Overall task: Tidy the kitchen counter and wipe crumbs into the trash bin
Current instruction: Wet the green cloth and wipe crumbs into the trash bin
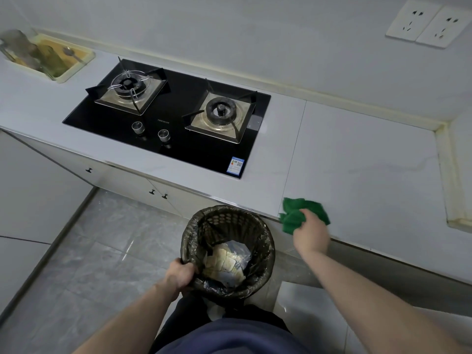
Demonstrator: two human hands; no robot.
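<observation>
The wiping step is in hand: a green cloth [302,213] is clutched in the right hand [310,233] at the counter [357,159] edge. The trash bin [227,251], at nine o'clock of it below, is gripped by the left hand [180,275]. Next, a sweep over the edge toward the bin seems called for.

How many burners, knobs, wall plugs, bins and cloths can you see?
Burners: 2
Knobs: 2
Wall sockets: 2
Trash bin: 1
Green cloth: 1
Total: 8
</observation>
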